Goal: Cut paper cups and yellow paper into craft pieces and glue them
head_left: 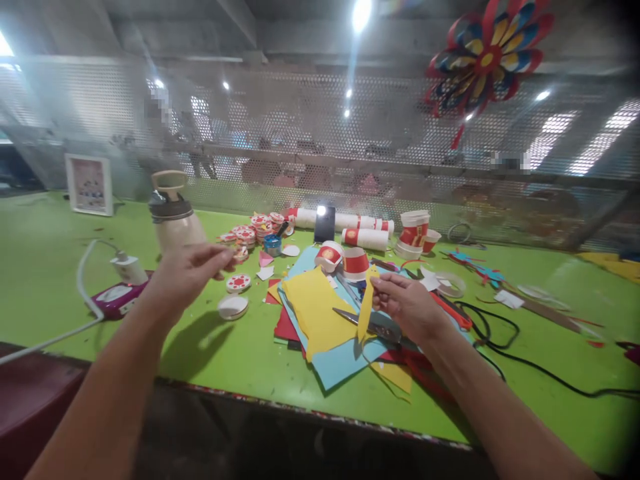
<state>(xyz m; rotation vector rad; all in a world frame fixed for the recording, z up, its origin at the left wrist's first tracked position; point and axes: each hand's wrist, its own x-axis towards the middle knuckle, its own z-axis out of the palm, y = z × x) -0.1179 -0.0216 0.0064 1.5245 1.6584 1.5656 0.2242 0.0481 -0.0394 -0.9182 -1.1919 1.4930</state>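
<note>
Between the thumb and fingers of my right hand [403, 303] is a narrow yellow paper strip [367, 310], held upright over the scissors [383, 328]. The scissors lie on yellow paper [315, 310] and light blue paper [340, 367]. My left hand [193, 273] is raised over the green table, its fingers pinched together; whether anything small is between them is hidden. Near it are a round disc with red dots [239, 283] and a shallow white cup piece [233, 307]. Red and white cup pieces [355, 264] stand behind the papers.
A bottle [175, 220] stands behind my left hand, beside a purple power strip [117, 298] with a white cable. Stacked paper cups [414, 230], a tape roll [450, 285] and black cord [505, 347] are at the right. A pinwheel [489, 60] hangs above.
</note>
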